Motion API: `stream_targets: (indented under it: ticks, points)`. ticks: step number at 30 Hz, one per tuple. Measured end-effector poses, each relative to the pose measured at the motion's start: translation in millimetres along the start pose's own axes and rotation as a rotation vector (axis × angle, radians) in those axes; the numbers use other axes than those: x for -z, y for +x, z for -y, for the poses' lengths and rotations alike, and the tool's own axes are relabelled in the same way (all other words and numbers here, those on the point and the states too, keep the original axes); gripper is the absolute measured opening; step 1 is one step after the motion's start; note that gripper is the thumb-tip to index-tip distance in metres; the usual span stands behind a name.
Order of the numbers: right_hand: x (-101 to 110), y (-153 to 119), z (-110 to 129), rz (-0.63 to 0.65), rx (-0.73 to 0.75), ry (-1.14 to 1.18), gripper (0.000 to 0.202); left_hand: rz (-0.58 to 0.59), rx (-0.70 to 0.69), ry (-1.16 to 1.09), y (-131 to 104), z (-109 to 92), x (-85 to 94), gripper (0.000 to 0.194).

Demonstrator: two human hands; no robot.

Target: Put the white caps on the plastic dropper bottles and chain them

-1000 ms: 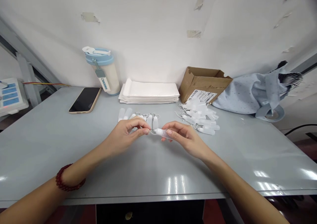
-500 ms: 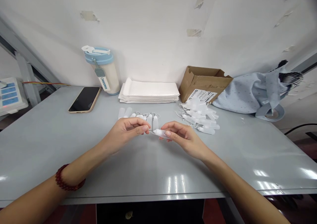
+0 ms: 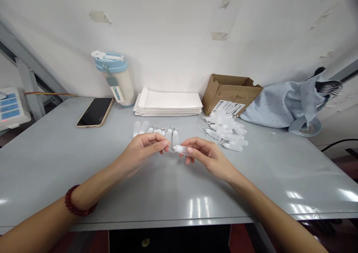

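Observation:
My right hand [image 3: 205,155] is closed around a small translucent squeeze bottle [image 3: 179,149], its white tip pointing left. Thumb and fingertips of my left hand [image 3: 144,150] pinch a thin metal pin at that tip; most of the pin is hidden by the fingers. A thin white strap loops below the tip. Just behind the hands lies a row of similar squeeze bottles [image 3: 175,136], several with looped straps, partly covered by my left hand. Beyond my right hand is a loose pile of squeeze bottles [image 3: 225,130].
A stack of white padded envelopes [image 3: 170,103] lies against the wall, between a blue-lidded tumbler [image 3: 120,81] and an open cardboard box [image 3: 232,92]. A phone [image 3: 95,112] is at the left, a light blue cloth bag [image 3: 275,106] at the right. The grey table [image 3: 167,197] ends near my forearms.
Both hands stay almost in place. The white strap now shows as a loop below the bottle tip, and the fingertips of my right hand have shifted slightly beneath the bottle.

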State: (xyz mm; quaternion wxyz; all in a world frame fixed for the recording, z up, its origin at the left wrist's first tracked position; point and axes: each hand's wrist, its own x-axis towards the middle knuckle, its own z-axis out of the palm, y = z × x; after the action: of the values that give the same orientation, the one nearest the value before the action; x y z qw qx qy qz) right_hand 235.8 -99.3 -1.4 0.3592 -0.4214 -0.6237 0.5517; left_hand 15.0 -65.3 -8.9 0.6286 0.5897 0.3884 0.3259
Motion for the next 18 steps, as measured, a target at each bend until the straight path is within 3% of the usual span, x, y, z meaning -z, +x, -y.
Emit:
stream_targets:
  ticks: [18]
  points:
    - [-0.5,0.8,-3.9,0.004,-0.023,0.083,0.022,-0.005,0.021,-0.047,-2.2,0.4,-1.0,0.022]
